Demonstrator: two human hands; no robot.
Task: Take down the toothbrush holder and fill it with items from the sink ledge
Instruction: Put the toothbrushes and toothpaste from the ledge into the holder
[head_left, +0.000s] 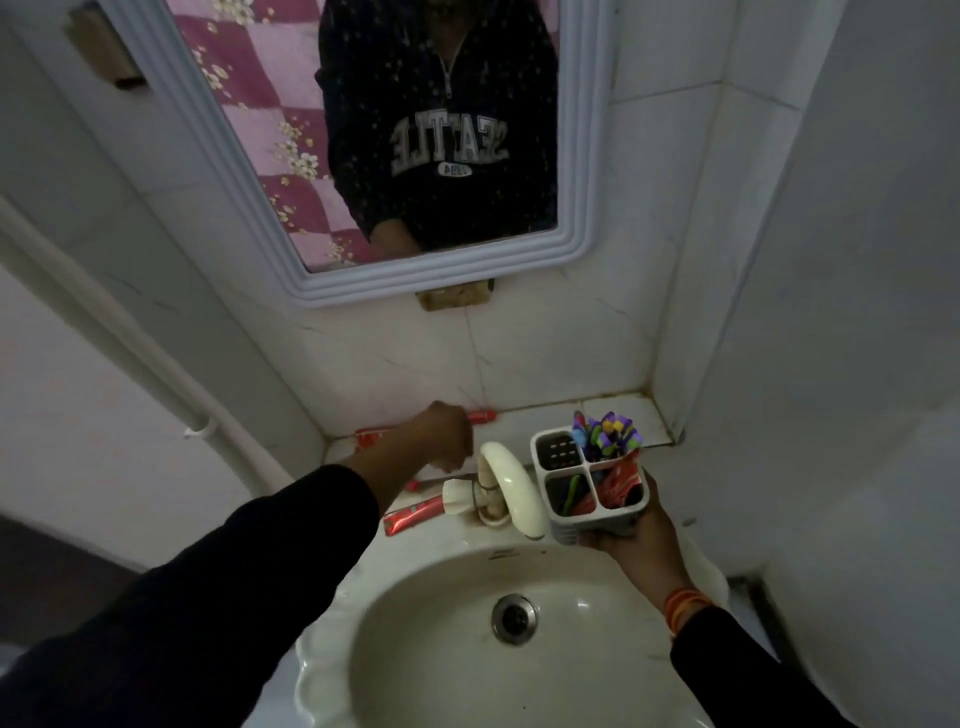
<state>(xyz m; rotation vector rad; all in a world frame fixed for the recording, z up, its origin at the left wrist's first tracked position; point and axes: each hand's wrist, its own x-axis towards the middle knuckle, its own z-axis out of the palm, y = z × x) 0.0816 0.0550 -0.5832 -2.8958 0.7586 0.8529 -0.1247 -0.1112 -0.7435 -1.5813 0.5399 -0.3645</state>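
A white toothbrush holder (563, 519) with four compartments is gripped from below in my right hand (631, 540), to the right of the tap. Purple toothbrushes (605, 434) fill its back right compartment, a red packet (618, 486) sits in the front right one, and a green item (570, 491) is in the front left one. The back left compartment holds nothing. My left hand (444, 431) is closed over a red toothpaste tube (483, 415) lying on the tiled ledge against the wall. Two more red tubes (410, 515) lie on the sink ledge left of the tap.
A cream tap (511, 486) stands between my two hands. The white basin (467, 675) with its drain (514, 618) lies below. A framed mirror (582, 228) hangs above the ledge, and tiled walls close in on the right.
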